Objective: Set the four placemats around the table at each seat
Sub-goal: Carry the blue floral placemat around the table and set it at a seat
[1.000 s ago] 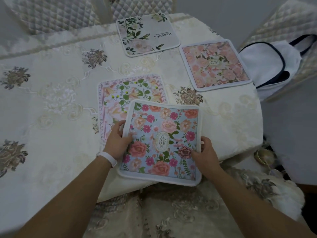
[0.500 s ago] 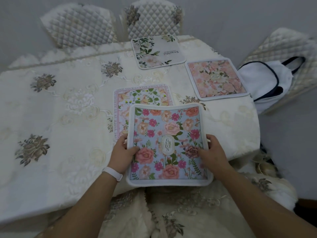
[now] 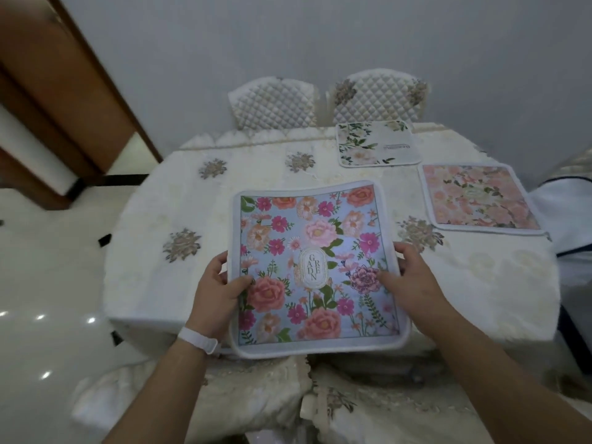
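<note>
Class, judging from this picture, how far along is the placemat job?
Done: the white leafy placemat and the pink placemat lie flat on the table. In hand: the blue floral placemat, held by the left hand and right hand. Left: placing it; no fourth mat shows.

Your table (image 3: 153, 283) carries a cream embroidered tablecloth (image 3: 256, 174) that hangs over its edges. A white leaf-print placemat (image 3: 378, 144) lies flat at the far edge. A pink floral placemat (image 3: 480, 200) lies flat at the right edge, near the far right corner.
</note>
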`<state>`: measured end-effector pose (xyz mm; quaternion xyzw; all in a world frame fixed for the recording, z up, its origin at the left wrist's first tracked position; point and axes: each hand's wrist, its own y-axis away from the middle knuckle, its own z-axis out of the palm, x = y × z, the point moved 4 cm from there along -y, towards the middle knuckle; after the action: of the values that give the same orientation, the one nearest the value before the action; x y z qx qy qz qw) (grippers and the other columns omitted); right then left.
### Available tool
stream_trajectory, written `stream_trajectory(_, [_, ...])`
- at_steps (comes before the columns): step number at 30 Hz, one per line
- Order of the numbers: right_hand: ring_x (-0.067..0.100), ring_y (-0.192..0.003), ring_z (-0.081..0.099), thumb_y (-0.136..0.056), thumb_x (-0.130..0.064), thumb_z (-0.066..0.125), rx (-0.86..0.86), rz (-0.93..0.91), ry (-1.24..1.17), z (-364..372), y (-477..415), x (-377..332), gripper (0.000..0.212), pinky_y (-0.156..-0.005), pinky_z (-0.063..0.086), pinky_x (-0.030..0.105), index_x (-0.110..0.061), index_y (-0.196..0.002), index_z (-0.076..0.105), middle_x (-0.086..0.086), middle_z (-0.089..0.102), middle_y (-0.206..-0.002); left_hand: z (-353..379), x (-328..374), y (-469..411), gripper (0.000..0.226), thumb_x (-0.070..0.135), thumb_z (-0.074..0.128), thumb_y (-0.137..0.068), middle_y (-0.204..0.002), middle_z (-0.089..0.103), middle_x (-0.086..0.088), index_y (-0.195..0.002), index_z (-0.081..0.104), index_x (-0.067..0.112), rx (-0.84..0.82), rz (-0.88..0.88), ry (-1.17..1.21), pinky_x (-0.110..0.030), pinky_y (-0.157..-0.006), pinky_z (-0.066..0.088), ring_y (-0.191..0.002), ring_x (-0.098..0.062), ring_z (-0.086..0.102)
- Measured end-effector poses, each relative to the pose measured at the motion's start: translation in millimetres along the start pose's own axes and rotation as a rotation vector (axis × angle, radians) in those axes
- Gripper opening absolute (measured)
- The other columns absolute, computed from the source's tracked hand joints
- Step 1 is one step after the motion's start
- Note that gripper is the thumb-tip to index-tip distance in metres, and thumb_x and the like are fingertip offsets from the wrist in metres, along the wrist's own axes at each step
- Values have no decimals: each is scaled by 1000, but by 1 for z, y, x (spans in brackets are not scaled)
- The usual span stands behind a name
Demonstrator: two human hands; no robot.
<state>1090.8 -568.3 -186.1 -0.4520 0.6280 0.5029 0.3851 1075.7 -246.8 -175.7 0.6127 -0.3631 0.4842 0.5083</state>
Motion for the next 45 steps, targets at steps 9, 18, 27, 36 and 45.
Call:
stream_trajectory(9, [23,-81,75,-90,-5,65,-317,-34,-13,47,32,-13,44,-72,61,49,-26,-124,47,5,70,-110,-55,4,105,41,-6,64,-85,-96,73,-10,-116,53,17,280,37,48,-38,-60,59,-83,-30,72])
stream_trajectory(18, [22,-77,75,-90,-9,65,-540,-163,89,143,90,-57,42,-68,62,47,-28,-123,48,5,69,-108,-156,-2,198,41,-4,64,-85,-101,72,-16,-118,53,17,526,80,146,-47,-66,59,-84,-35,71])
stream_trajectory(27, [23,-74,76,-92,-6,62,-680,-193,116,300,172,-87,36,-62,62,42,-24,-120,48,7,70,-102,-314,-22,255,41,-5,62,-87,-99,73,-15,-119,51,17,667,84,218,-50,-67,59,-82,-38,71])
stream_trajectory(36, [19,-68,75,-92,-3,60,-738,-197,166,511,270,-92,34,-51,58,30,-22,-118,48,3,71,-100,-522,-52,314,37,-5,61,-87,-103,72,-9,-115,53,19,767,82,238,-52,-69,58,-83,-35,72])
stream_trajectory(45, [28,-76,75,-92,-3,62,-802,-162,202,621,299,-97,32,-70,61,51,-20,-117,50,6,73,-99,-631,-72,328,38,-3,61,-88,-102,73,-9,-117,53,20,807,51,261,-56,-69,58,-82,-39,71])
